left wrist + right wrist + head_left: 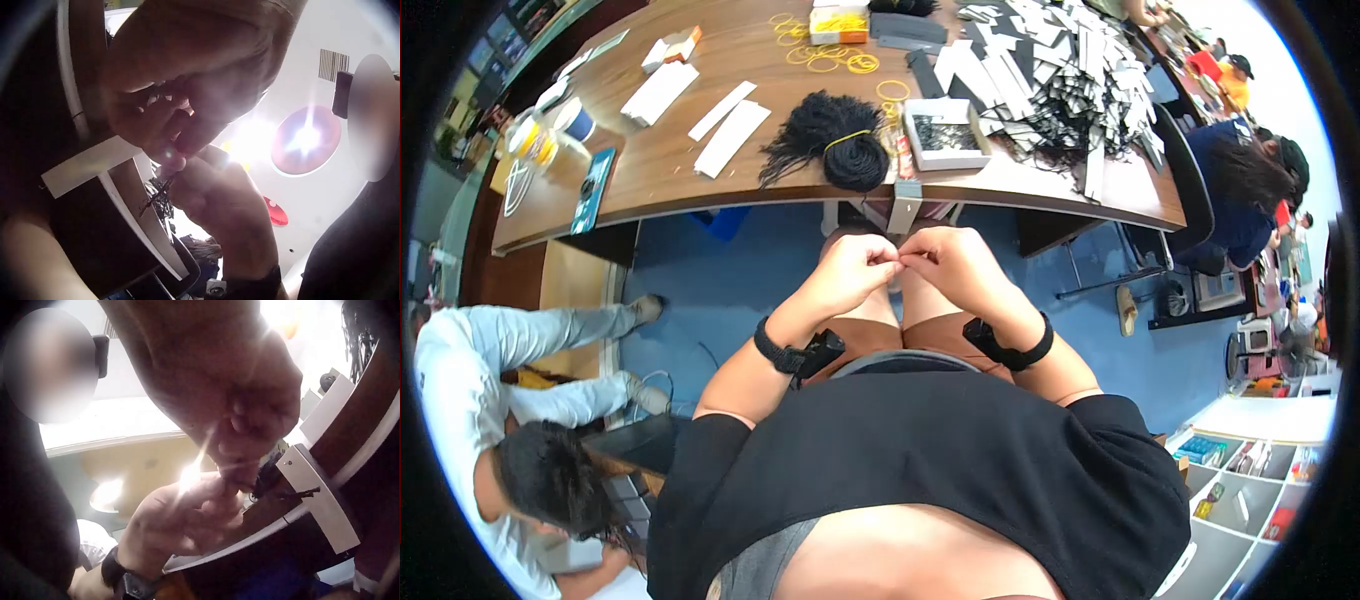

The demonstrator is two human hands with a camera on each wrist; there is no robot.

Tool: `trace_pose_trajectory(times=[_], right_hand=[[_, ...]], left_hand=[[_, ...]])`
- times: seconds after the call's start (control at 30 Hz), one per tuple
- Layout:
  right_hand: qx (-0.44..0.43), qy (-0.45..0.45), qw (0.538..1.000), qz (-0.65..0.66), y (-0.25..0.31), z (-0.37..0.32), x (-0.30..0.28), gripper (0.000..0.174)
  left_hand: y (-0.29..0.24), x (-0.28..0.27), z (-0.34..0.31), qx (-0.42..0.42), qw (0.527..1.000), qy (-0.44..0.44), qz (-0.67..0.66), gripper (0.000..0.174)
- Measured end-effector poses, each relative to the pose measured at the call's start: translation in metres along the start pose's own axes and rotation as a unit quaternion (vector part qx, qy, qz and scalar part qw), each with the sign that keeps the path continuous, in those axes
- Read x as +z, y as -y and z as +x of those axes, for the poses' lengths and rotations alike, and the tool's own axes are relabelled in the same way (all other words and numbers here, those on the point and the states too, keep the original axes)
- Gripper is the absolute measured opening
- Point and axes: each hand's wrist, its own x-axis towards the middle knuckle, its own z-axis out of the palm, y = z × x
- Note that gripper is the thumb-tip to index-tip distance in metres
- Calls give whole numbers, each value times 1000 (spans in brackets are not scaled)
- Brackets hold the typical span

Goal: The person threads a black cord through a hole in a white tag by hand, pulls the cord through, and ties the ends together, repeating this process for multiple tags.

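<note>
Over the lap, just in front of the table edge, my left hand (855,275) and right hand (958,262) meet fingertip to fingertip. Thumbs and fingers of both pinch a thin dark strand (300,494), mostly hidden by the fingers. Its short end sticks out beside the fingertips in the right wrist view. Beyond the hands, a bundle of black cords (855,160) tied with a yellow band lies at the table's edge. A white open box (947,135) of small dark pieces stands right of it. Below them a pale strip (906,205) juts over the edge.
On the brown table (670,185) lie a heap of white and black strips (1050,80), yellow rubber bands (830,58), white card strips (730,138) and cups (575,120). One person (530,400) sits at left; another (1250,180) sits beyond a chair at right.
</note>
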Motion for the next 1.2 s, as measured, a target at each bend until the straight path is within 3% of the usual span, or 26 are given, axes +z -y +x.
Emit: trace_pose_trajectory(times=[0.13,0.2,0.3,0.37,0.47,0.57,0.7,0.77,0.9,0.97,1.1,1.2], right_hand=[[10,2,992,122,1,-8,-2,15],[55,22,996,70,8,-9,-5,17],[-22,-41,999,-1,-6,-10,1,13],[-8,-58,998,-32,-12,-13,2,9],[36,-110,992,43,-22,-14,1,8],[61,-149,986,54,-24,-13,-1,11],[-69,-136,986,70,-17,-9,5,25],[-34,-119,989,77,-27,-7,14,22],[-20,-150,987,51,-22,-7,11,16],[-9,-192,979,74,-29,-9,14,13],[26,-197,968,153,-31,-13,12,11],[54,-187,972,134,-30,-13,11,12]], left_hand=[[-3,-2,-3,7,992,-6,-124,7],[2,2,-2,9,997,-7,-82,8],[-5,7,1,3,999,-40,-3,10],[-3,10,4,16,998,-65,0,10],[3,9,10,28,992,-113,38,10],[-1,7,13,17,997,-82,-2,10],[-7,11,14,-10,995,-60,-79,12],[-13,8,12,-69,987,-47,-134,13],[-16,6,6,-69,980,-31,-184,15],[-14,6,4,-68,979,-72,-179,15],[3,2,5,-78,968,-106,-214,11],[6,2,8,-61,966,-122,-218,10]])
